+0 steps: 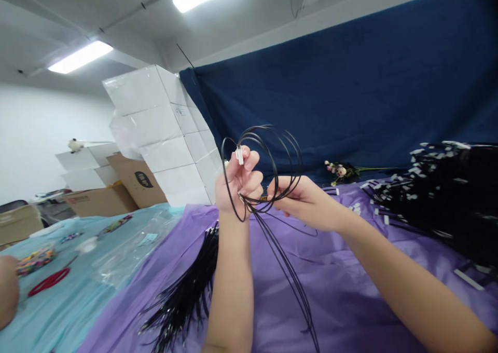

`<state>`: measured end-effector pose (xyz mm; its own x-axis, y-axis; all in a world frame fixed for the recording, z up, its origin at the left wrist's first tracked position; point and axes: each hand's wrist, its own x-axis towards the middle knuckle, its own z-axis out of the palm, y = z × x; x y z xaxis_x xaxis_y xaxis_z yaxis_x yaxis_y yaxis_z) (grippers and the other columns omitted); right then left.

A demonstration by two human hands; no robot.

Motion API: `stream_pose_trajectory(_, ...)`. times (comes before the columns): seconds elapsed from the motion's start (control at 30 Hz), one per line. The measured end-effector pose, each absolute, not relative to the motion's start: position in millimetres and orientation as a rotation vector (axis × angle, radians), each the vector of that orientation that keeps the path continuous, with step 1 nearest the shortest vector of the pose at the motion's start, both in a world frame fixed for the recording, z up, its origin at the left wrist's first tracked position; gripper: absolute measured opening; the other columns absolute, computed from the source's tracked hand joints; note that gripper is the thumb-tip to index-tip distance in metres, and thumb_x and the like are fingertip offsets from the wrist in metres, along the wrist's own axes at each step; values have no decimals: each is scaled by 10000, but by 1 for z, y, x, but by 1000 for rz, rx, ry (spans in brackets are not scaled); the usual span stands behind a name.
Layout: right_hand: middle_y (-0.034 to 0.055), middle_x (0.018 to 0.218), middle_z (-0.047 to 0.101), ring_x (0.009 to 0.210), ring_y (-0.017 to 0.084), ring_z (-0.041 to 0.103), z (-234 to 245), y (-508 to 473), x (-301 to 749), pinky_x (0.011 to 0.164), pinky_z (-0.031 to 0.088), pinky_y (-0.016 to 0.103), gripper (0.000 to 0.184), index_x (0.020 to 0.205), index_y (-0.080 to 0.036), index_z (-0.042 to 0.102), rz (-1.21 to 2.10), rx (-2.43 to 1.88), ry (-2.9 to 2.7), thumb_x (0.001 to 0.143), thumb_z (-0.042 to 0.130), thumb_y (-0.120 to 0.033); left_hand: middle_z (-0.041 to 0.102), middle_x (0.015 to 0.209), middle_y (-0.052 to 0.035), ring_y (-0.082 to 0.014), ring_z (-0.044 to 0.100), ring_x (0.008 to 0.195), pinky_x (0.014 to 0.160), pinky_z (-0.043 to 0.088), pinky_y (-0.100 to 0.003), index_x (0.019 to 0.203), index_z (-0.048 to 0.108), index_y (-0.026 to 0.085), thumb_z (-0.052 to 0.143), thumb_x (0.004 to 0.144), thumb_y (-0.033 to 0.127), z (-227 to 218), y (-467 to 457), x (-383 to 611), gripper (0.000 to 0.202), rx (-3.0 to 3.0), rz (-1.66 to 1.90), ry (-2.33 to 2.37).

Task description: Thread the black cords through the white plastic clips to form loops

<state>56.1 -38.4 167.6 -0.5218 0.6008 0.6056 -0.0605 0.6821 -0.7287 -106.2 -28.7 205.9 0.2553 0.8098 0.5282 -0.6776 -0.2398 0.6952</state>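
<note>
Black cords [274,158] hang in loose loops between my two hands, with several ends trailing down over the purple cloth. My left hand [239,181] is closed on the cords, and a small white tag [239,154] shows at its fingertips. To the right, my right hand [298,200] pinches the cords at the lower side of the loops; its fingertips are partly behind them. Beside my left forearm lies a bundle of black cords [187,285] with light-coloured ends. A large heap of black cords with white tags [459,202] fills the right side.
Purple cloth [338,296] and light-blue cloth [97,311] cover the table. At left are a red cord [50,281], a clear plastic bag [132,249] and another person's arm [8,290]. White boxes [167,155] stand stacked behind; artificial flowers [341,171] lie near the blue curtain [350,93].
</note>
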Motion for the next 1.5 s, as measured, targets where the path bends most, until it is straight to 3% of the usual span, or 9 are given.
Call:
stream_pose_trajectory(0.2,-15,721,540,617,74,444,168,-37,56,561,366,204,183,856,-149,579,815,-386,-1959,922,571,-319,409,702,45,-8,126,348,265,107,-132,850,477,208,345,990,327,207,-31,-106,226,1177,1394,151)
stream_pose_trajectory(0.47,12,792,648,669,90,554,173,-50,61,561,436,189,119,935,-150,651,655,-414,-2097,881,620,-251,373,719,36,-16,76,392,293,56,-177,848,504,205,344,989,293,210,-34,-107,231,1193,1390,129)
stream_pose_trajectory(0.63,-25,683,586,571,64,504,173,-52,62,528,435,180,118,897,-146,641,689,-296,-2083,839,677,-243,360,722,36,-9,67,393,291,39,-172,858,510,193,346,988,300,210,-34,-107,235,1215,1370,67)
stream_pose_trajectory(0.8,-21,696,557,585,70,506,174,-53,63,509,429,176,123,905,-146,664,649,-197,-2150,815,691,-226,366,724,36,-10,75,404,296,45,-159,867,511,190,339,991,290,211,-37,-107,235,1174,1339,53)
stream_pose_trajectory(1.03,-39,688,536,573,55,435,175,-53,63,555,386,186,203,889,-163,667,450,-120,-2245,751,604,-28,346,704,35,-7,81,392,293,42,-149,855,507,194,312,993,288,211,-34,-106,257,1183,1324,22)
stream_pose_trajectory(1.17,-29,687,573,606,72,472,173,-52,59,569,383,195,151,836,-175,679,339,-106,-2255,765,634,-50,351,700,30,-15,84,398,284,68,-148,849,501,190,247,1006,303,211,-35,-106,319,1160,1323,30)
stream_pose_trajectory(1.3,-8,705,621,660,91,545,171,-50,54,623,423,210,147,755,-167,671,269,-3,-2202,795,621,-34,349,698,32,-9,79,392,285,57,-143,812,479,197,325,992,285,212,-37,-105,253,1174,1329,43)
stream_pose_trajectory(1.5,30,778,644,721,98,577,172,-50,55,694,464,218,119,793,-148,680,219,43,-2134,857,615,-72,363,692,46,-17,65,372,254,87,-138,788,454,200,288,1003,296,211,-31,-106,288,1141,1323,23)
